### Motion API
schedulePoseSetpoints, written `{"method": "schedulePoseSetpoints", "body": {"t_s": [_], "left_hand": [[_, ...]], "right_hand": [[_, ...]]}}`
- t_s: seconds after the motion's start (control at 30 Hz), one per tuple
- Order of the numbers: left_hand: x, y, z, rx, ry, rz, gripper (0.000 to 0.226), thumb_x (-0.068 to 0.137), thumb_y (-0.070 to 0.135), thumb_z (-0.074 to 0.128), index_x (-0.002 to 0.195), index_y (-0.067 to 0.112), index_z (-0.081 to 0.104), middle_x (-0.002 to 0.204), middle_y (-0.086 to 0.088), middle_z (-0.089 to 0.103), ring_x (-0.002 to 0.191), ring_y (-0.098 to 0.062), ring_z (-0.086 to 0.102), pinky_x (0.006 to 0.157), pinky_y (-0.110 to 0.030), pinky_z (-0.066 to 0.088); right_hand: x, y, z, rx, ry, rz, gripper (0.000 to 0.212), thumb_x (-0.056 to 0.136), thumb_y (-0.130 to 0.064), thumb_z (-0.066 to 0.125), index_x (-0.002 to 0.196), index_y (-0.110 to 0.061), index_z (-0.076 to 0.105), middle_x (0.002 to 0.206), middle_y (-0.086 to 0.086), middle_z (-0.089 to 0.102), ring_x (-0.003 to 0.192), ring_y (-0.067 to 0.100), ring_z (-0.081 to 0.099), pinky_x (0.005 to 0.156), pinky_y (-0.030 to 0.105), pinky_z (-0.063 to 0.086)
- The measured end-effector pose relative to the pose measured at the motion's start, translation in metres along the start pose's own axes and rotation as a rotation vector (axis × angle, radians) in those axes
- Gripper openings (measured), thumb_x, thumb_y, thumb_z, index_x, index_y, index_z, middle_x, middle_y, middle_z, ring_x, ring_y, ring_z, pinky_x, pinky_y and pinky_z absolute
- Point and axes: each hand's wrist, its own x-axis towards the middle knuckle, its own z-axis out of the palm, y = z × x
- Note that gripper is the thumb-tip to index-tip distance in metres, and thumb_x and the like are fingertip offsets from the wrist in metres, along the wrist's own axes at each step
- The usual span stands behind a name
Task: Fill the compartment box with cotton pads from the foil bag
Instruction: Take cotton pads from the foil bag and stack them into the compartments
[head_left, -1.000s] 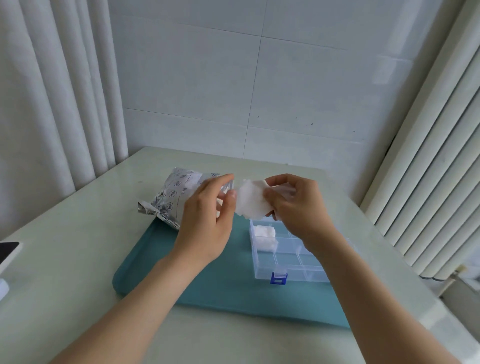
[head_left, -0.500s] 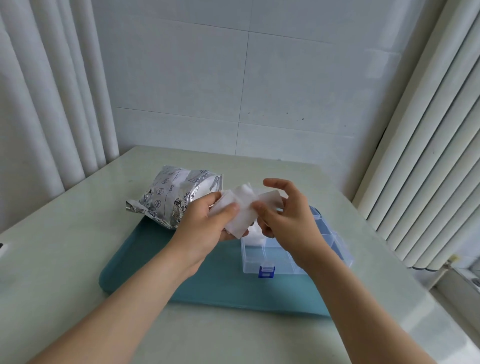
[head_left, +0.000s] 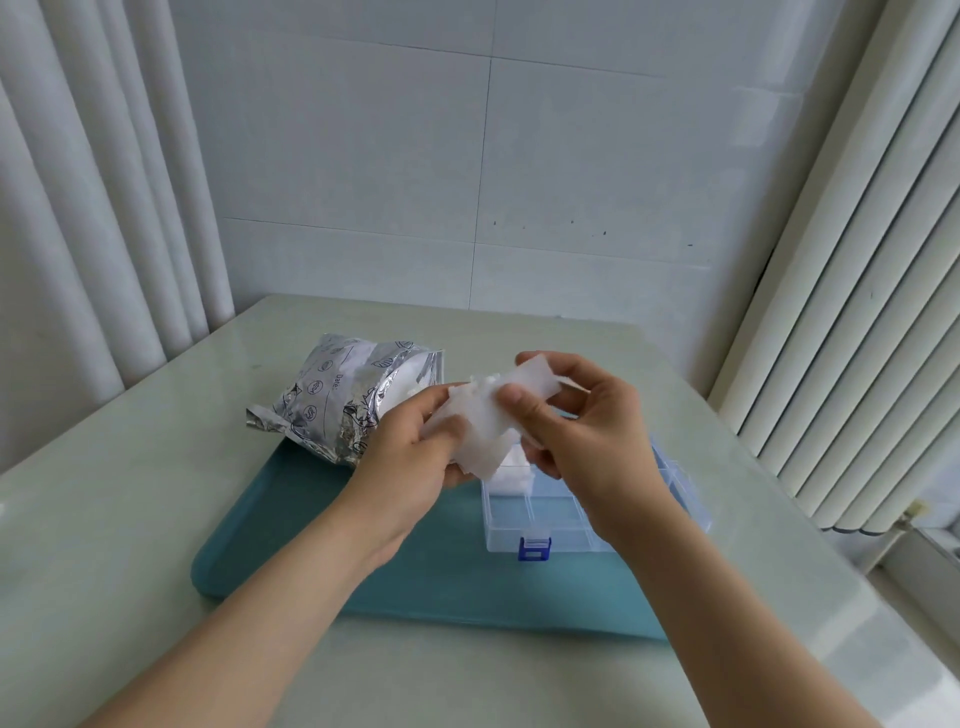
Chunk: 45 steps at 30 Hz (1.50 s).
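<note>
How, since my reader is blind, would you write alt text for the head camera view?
A left hand and right hand together pinch white cotton pads above a clear compartment box, one compartment already holding pads, on a teal tray. A crumpled foil bag lies at the tray's far left, on a pale table.

Bright, even daylight; soft shadows; mild glare on table (head_left: 156, 519); wide-angle bowing at edges; slightly soft focus.
</note>
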Motion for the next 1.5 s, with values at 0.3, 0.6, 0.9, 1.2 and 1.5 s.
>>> {"method": "schedulePoseSetpoints", "body": {"t_s": [0.3, 0.6, 0.9, 1.2, 1.5], "left_hand": [[-0.005, 0.013, 0.005, -0.407, -0.136, -0.107, 0.037, 0.112, 0.009, 0.037, 0.131, -0.003, 0.067, 0.123, -0.026, 0.072, 0.099, -0.033, 0.069, 0.094, -0.047, 0.059], [-0.007, 0.013, 0.009, -0.362, -0.213, -0.078, 0.039, 0.104, -0.008, 0.036, 0.130, -0.006, 0.065, 0.113, -0.030, 0.070, 0.097, -0.029, 0.064, 0.085, -0.035, 0.059], [-0.006, 0.014, 0.008, -0.395, -0.140, -0.077, 0.048, 0.104, -0.013, 0.030, 0.132, 0.001, 0.066, 0.125, -0.019, 0.074, 0.112, -0.027, 0.071, 0.100, -0.040, 0.060], [-0.012, 0.021, 0.011, -0.358, -0.227, -0.012, 0.023, 0.103, -0.006, 0.039, 0.104, -0.005, 0.062, 0.099, -0.024, 0.065, 0.085, -0.032, 0.060, 0.080, -0.039, 0.055], [-0.011, 0.015, 0.010, -0.288, -0.228, 0.023, 0.029, 0.110, -0.001, 0.040, 0.107, 0.004, 0.068, 0.106, -0.020, 0.072, 0.097, -0.025, 0.066, 0.090, -0.035, 0.057]], "right_hand": [[-0.001, 0.013, 0.008, -0.188, -0.006, -0.038, 0.011, 0.096, -0.010, 0.075, 0.099, -0.002, 0.068, 0.067, 0.013, 0.072, 0.047, 0.021, 0.058, 0.047, 0.022, 0.045], [-0.004, 0.020, 0.015, -0.216, 0.063, -0.099, 0.007, 0.095, -0.011, 0.076, 0.094, -0.013, 0.070, 0.074, 0.003, 0.076, 0.049, 0.016, 0.063, 0.049, 0.026, 0.048], [-0.002, 0.007, 0.006, -0.159, 0.209, -0.166, 0.008, 0.092, -0.013, 0.081, 0.099, -0.010, 0.078, 0.072, 0.006, 0.072, 0.045, 0.023, 0.062, 0.045, 0.033, 0.048], [-0.005, 0.016, 0.013, -0.258, 0.112, -0.056, 0.013, 0.089, -0.016, 0.083, 0.093, -0.008, 0.075, 0.067, 0.008, 0.074, 0.046, 0.026, 0.066, 0.044, 0.030, 0.050], [-0.008, 0.012, 0.015, -0.368, 0.117, -0.105, 0.007, 0.090, -0.018, 0.083, 0.092, -0.016, 0.076, 0.070, 0.000, 0.075, 0.048, 0.024, 0.069, 0.043, 0.035, 0.054]]}}
